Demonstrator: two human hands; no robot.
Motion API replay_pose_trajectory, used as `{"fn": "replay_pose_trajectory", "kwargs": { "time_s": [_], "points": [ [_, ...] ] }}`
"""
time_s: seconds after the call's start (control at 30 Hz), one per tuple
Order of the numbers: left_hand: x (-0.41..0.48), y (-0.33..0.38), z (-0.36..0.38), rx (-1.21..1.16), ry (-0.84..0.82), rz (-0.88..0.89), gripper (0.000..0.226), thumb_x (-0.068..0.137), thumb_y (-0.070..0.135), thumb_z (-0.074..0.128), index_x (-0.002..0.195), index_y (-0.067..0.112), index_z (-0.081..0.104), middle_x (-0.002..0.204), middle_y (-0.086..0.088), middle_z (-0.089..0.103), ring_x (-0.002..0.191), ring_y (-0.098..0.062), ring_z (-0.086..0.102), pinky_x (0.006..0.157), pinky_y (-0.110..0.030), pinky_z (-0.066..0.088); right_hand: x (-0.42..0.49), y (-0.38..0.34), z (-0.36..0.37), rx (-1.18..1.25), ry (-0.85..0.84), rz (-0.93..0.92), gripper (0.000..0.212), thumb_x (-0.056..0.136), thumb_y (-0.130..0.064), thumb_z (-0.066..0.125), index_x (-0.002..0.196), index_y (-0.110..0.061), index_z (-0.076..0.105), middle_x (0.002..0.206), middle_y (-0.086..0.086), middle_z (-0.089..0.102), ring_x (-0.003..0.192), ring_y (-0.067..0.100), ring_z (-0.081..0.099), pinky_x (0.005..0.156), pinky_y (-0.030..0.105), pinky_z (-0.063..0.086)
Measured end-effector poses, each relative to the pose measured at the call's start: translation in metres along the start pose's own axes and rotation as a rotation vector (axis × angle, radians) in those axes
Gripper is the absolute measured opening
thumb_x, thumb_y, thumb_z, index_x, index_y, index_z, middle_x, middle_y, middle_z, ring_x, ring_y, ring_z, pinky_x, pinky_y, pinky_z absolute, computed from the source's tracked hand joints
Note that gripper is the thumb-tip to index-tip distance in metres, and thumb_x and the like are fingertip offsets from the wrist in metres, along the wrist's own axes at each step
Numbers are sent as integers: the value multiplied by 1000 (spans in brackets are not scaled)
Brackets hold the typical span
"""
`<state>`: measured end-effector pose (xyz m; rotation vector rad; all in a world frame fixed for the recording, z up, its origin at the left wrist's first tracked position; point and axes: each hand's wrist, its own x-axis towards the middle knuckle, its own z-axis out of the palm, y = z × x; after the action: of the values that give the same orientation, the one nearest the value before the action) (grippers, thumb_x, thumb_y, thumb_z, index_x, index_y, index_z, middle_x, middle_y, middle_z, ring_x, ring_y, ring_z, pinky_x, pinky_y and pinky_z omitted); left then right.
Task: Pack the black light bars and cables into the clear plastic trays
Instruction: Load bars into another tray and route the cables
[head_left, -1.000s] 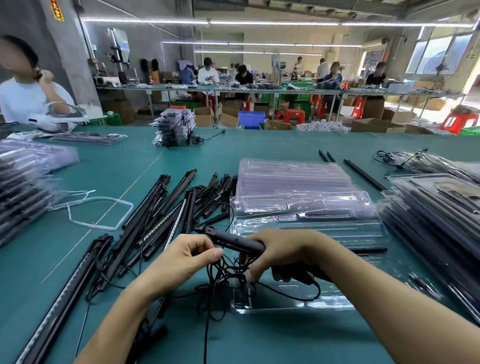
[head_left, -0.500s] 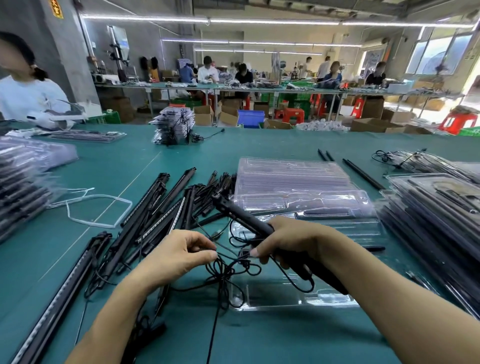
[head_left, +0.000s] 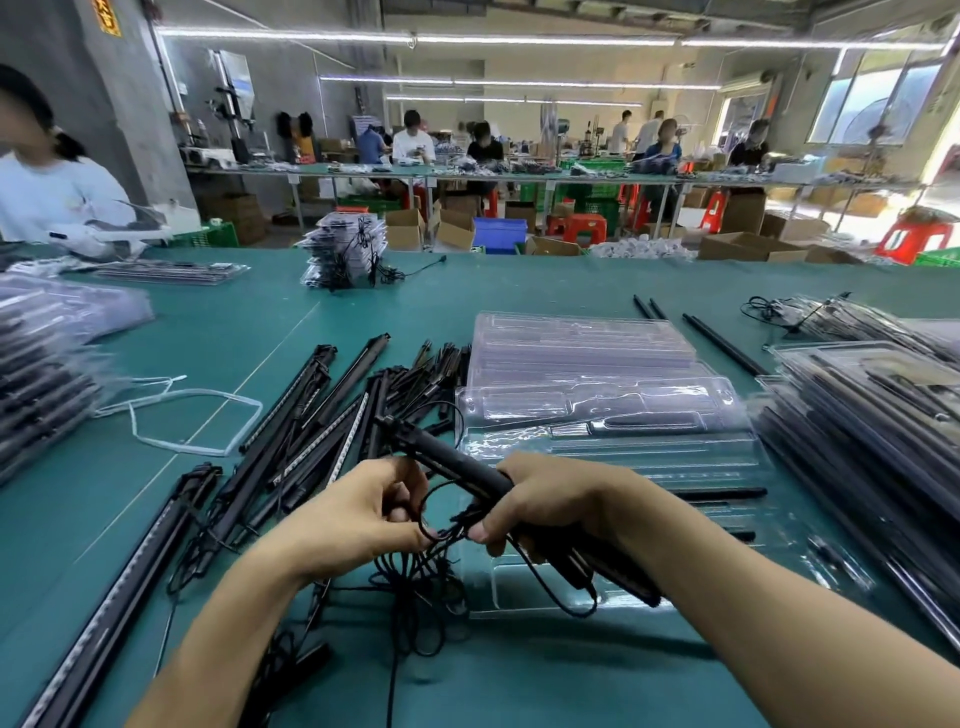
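Observation:
My right hand grips a black light bar that slants from upper left down to lower right, above the near end of an open clear plastic tray. My left hand pinches the bar's thin black cable, which hangs in tangled loops down to the green table. A loose pile of black light bars lies to the left of the tray. Empty clear trays are stacked just behind the open one.
Stacks of filled trays stand at the right, others at the left edge and a pile at the far side. A white strap loop lies left of the bars. A person in white works at far left.
The bar's far end first rose and swung away from me, then came back nearer. My left hand has closed in towards my right hand, gathering the cable between them.

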<state>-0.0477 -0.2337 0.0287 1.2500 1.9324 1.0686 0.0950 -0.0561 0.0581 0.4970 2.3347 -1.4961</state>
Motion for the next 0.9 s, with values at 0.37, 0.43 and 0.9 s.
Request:
{"fn": "replay_pose_trajectory", "kwargs": {
  "time_s": [0.37,0.43,0.9],
  "points": [
    [3,15,27,195,272,308,25,76,29,85,72,22,61,61,2,64,51,-5,53,50,-23,45,6,1,9,240,91,174,8,82,-2,64,74,-5,62,63,10,61,43,13,49,50,24,48],
    [1,14,24,57,167,265,22,79,24,83,74,21,62,62,-4,65,51,-12,57,49,-27,48,12,0,15,248,153,180,15,82,-2,64,68,-5,61,51,6,55,38,13,48,48,24,49],
    [-18,-4,-2,31,-150,51,22,72,37,87,73,18,76,54,6,52,53,-9,40,50,-21,28,-4,-37,-41,924,680,-254,16,95,-5,60,80,-4,57,55,4,58,38,6,45,42,21,45]
  ]
}}
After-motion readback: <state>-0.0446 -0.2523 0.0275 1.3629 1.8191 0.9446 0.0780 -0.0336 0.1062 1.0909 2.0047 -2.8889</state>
